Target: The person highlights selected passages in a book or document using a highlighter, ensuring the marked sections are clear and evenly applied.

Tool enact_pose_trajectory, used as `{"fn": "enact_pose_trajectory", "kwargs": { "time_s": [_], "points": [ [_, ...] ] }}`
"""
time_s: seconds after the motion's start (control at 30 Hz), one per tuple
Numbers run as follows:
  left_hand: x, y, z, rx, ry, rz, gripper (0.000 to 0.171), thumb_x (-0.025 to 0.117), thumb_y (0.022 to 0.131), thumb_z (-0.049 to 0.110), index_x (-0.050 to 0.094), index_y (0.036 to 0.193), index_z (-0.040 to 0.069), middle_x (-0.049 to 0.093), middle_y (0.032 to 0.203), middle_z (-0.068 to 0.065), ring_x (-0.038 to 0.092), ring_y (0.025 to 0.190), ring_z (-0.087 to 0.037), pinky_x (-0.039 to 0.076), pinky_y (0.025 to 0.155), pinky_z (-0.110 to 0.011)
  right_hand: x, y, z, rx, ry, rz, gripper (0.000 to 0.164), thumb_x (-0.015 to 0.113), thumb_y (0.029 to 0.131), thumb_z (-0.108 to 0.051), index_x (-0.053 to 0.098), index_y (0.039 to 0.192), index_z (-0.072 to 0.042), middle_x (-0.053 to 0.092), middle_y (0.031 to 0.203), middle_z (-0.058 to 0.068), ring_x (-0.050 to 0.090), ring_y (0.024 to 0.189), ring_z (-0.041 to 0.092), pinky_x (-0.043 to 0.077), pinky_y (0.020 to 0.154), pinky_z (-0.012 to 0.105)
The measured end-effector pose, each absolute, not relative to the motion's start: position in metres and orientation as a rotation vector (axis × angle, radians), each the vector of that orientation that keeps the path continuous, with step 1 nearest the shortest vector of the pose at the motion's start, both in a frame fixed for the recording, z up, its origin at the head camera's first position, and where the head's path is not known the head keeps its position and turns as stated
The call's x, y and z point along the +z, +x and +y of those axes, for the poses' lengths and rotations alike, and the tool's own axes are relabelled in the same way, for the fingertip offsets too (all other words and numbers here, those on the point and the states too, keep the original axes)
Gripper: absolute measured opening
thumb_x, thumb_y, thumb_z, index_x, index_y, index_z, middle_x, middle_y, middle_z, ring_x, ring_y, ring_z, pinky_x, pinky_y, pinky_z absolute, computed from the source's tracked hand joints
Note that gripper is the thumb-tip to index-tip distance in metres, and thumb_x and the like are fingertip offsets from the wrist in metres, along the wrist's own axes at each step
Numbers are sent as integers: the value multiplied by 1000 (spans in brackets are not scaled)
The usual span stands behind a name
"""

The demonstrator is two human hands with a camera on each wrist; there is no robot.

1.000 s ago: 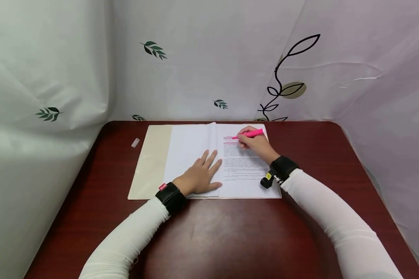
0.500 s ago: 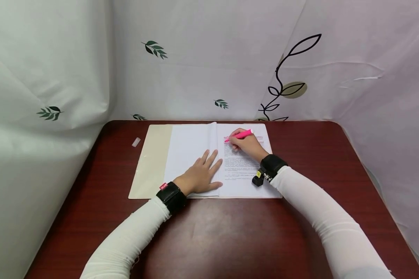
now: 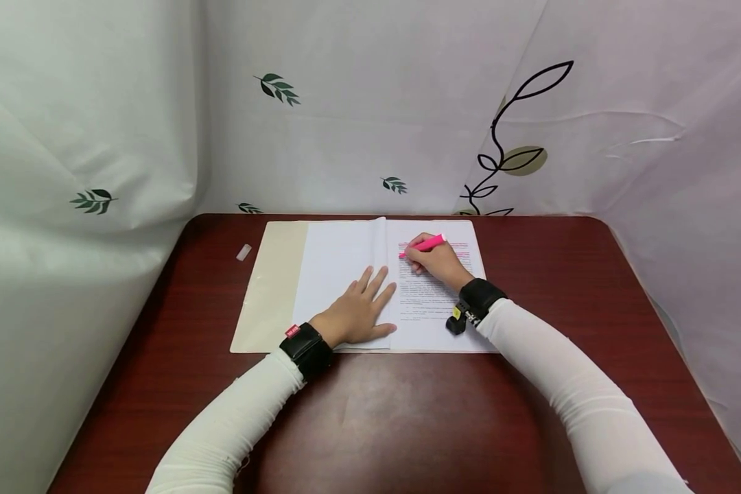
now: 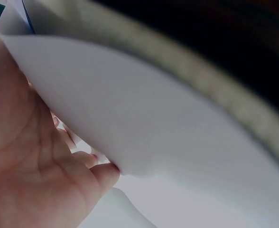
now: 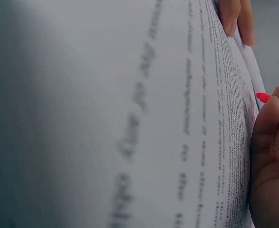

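An open document folder (image 3: pixel 274 288) lies on the table with a blank sheet (image 3: pixel 336 254) on its left side and a printed page (image 3: pixel 432 336) on its right. Pink marks run across the top lines of that page. My left hand (image 3: pixel 359 312) rests with spread fingers on the blank sheet, near the fold. A pink highlighter (image 3: pixel 431 243) is pinched in my right hand (image 3: pixel 441 264), its tip at the left end of a line near the top. In the right wrist view the highlighter's tip (image 5: pixel 263 97) shows past the fingertips.
A small whitish piece (image 3: pixel 243 252) lies on the dark red table (image 3: pixel 407 418), left of the folder. White leaf-patterned cloth (image 3: pixel 346 110) hangs behind the table and along both sides. Each wrist wears a black band (image 3: pixel 483 295).
My right hand has moved left with the highlighter and slightly down, to the start of a lower line. More pink shows on the upper lines. My left hand stays put.
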State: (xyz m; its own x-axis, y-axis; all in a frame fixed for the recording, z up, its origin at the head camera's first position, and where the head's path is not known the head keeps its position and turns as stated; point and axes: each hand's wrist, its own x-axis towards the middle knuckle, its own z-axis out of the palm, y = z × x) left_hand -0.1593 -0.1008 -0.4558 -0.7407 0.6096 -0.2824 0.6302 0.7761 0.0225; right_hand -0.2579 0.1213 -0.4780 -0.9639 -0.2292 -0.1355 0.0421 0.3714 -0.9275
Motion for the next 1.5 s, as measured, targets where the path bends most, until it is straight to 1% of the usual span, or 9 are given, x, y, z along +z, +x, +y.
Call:
{"fn": "enact_pose_trajectory", "kwargs": {
  "time_s": [0.33,0.57,0.77,1.0,1.3,1.5],
  "points": [
    [-457,-159,-101,-113,966,2696,87,41,103,66,17,167,11,0,174,-19,4,159,-45,30,123,-56,-482,-260,122,-1572,-168,2418,16,68,97,-24,69,105,-10,67,74,3,65,63,13,56,65,21],
    [-457,-159,-100,-110,961,2705,87,41,103,66,18,166,12,0,174,-18,5,159,-44,29,123,-57,-484,-262,120,-1559,-182,2433,16,69,96,-23,69,103,-9,67,72,3,65,62,12,56,64,22],
    [-453,-158,-100,-75,964,2711,86,45,103,64,22,165,10,4,174,-19,7,159,-45,31,122,-58,-484,-263,121,-1562,-158,2422,17,70,95,-24,69,103,-9,69,72,2,66,62,12,56,65,22],
    [-454,-159,-100,-98,946,2689,86,42,103,65,17,167,11,-2,174,-18,2,160,-44,28,124,-57,-484,-263,120,-1549,-156,2432,14,70,95,-23,69,101,-10,69,71,3,67,62,13,56,66,22],
    [-454,-158,-101,-85,976,2707,85,43,104,63,21,165,9,3,173,-21,7,159,-45,32,122,-56,-483,-263,121,-1582,-185,2405,15,70,96,-21,68,101,-8,72,74,5,68,61,12,59,64,23],
    [-453,-158,-100,-97,964,2696,85,41,104,64,19,166,10,1,174,-20,5,159,-44,31,123,-55,-481,-261,121,-1581,-173,2405,15,70,96,-21,68,101,-8,70,73,5,68,61,12,59,64,24]
  ]
}}
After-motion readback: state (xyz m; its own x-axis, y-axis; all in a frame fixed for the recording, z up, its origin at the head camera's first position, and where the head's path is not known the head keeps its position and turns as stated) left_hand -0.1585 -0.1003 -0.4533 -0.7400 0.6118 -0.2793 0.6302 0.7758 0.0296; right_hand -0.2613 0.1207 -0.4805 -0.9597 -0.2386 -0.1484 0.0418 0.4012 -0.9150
